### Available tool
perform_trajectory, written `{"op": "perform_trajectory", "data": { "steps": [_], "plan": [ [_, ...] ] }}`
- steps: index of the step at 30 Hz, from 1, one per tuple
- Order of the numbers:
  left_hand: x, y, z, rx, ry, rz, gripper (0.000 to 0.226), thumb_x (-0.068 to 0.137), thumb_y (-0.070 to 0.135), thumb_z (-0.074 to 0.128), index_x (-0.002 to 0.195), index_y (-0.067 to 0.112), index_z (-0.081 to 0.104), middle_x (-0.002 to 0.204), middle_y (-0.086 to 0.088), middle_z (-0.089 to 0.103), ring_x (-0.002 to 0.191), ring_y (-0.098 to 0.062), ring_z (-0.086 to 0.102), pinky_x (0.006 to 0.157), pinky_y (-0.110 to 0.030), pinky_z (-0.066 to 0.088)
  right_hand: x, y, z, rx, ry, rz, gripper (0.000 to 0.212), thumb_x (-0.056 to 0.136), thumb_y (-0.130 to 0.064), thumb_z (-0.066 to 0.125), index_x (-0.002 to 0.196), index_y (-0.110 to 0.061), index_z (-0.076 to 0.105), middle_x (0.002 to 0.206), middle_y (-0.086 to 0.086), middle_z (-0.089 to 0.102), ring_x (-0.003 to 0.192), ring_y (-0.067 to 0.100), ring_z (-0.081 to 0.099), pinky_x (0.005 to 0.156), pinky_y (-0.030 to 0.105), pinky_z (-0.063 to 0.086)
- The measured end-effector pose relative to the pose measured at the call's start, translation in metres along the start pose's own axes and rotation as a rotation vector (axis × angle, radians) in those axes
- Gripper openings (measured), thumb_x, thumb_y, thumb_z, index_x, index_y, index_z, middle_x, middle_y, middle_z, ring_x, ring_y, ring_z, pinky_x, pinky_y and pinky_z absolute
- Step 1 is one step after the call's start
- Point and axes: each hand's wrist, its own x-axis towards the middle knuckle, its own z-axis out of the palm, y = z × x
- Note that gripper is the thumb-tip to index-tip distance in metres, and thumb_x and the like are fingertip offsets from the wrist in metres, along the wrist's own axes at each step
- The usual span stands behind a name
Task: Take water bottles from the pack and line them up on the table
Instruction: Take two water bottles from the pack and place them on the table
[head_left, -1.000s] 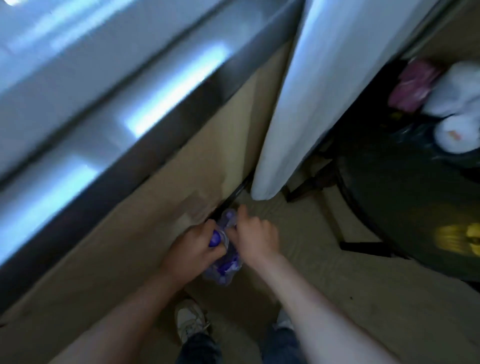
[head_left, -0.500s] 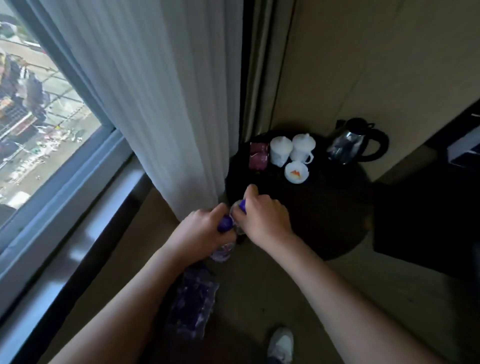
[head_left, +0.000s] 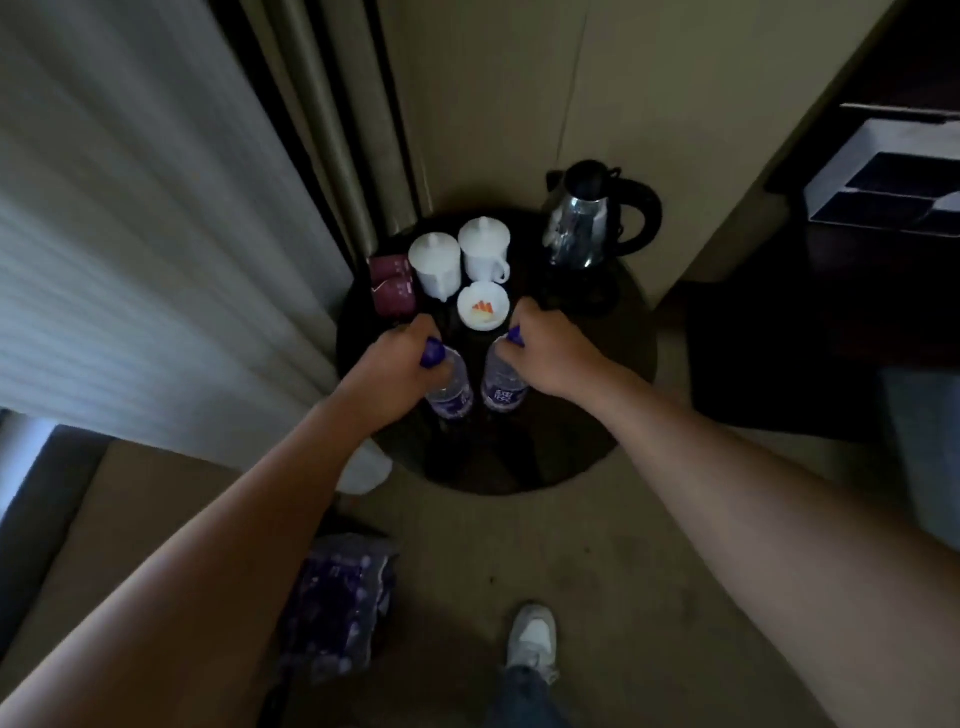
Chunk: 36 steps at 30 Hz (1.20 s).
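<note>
My left hand (head_left: 397, 366) grips the neck of a clear water bottle (head_left: 453, 396) with a purple cap and purple label. My right hand (head_left: 545, 353) holds a second matching bottle (head_left: 503, 387) the same way. Both bottles stand upright, side by side and a little apart, over the front half of a small round dark table (head_left: 597, 415). I cannot tell whether their bases touch the tabletop. The plastic-wrapped pack (head_left: 340, 608) of purple-labelled bottles lies on the carpet below my left forearm.
At the back of the table stand two white lidded cups (head_left: 435, 265), a white dish (head_left: 483, 306), a dark red packet (head_left: 392, 285) and a steel kettle (head_left: 587, 228). A white curtain (head_left: 156, 234) hangs left. My shoe (head_left: 532, 642) is on the carpet.
I rose from the pack on the floor with a bottle in each hand, turned to the round table, and my hands moved apart and forward over it.
</note>
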Motion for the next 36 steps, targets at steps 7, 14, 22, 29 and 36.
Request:
{"op": "perform_trajectory", "data": {
  "steps": [7, 14, 22, 29, 36],
  "plan": [
    [0.035, 0.001, 0.004, -0.041, 0.071, -0.082, 0.019, 0.080, 0.025, 0.068, 0.090, 0.016, 0.055, 0.076, 0.005, 0.054, 0.064, -0.003, 0.050, 0.051, -0.012, 0.032, 0.017, 0.017, 0.007, 0.022, -0.037, -0.014, 0.036, 0.088, -0.034, 0.054, 0.109, -0.006, 0.044, 0.095, 0.018, 0.058, 0.081, 0.037, 0.059, 0.059, 0.039, 0.045],
    [0.033, 0.001, 0.004, -0.098, 0.125, -0.254, 0.031, 0.077, 0.034, 0.074, 0.090, 0.018, 0.051, 0.074, 0.009, 0.049, 0.065, -0.001, 0.046, 0.051, -0.018, 0.031, 0.025, 0.013, 0.011, 0.030, -0.149, 0.011, 0.038, 0.087, -0.039, 0.053, 0.110, -0.009, 0.045, 0.097, 0.017, 0.056, 0.077, 0.030, 0.056, 0.052, 0.031, 0.037],
    [0.040, -0.009, -0.003, -0.114, -0.003, -0.119, 0.039, 0.069, 0.023, 0.081, 0.087, 0.019, 0.047, 0.083, 0.003, 0.049, 0.070, -0.007, 0.047, 0.054, -0.020, 0.031, 0.015, 0.029, 0.042, 0.219, 0.103, 0.091, 0.040, 0.062, -0.042, 0.079, 0.085, -0.030, 0.049, 0.096, 0.005, 0.056, 0.083, 0.020, 0.056, 0.066, 0.034, 0.048],
    [0.024, -0.012, 0.024, -0.474, 0.019, -0.246, 0.059, 0.075, 0.040, 0.075, 0.118, 0.018, 0.041, 0.099, 0.008, 0.055, 0.090, -0.008, 0.057, 0.063, -0.023, 0.046, 0.016, 0.031, 0.061, 0.397, 0.123, 0.232, 0.045, 0.046, -0.052, 0.080, 0.075, -0.042, 0.047, 0.080, -0.020, 0.057, 0.075, -0.004, 0.053, 0.057, 0.021, 0.041],
    [0.029, -0.007, 0.041, -0.377, 0.149, -0.422, 0.072, 0.066, 0.054, 0.077, 0.117, 0.013, 0.047, 0.107, 0.001, 0.058, 0.096, -0.013, 0.058, 0.068, -0.024, 0.047, 0.018, 0.028, 0.062, 0.422, 0.099, 0.266, 0.049, 0.048, -0.047, 0.083, 0.084, -0.038, 0.051, 0.083, -0.019, 0.055, 0.084, 0.009, 0.056, 0.064, 0.023, 0.043]
  ]
}}
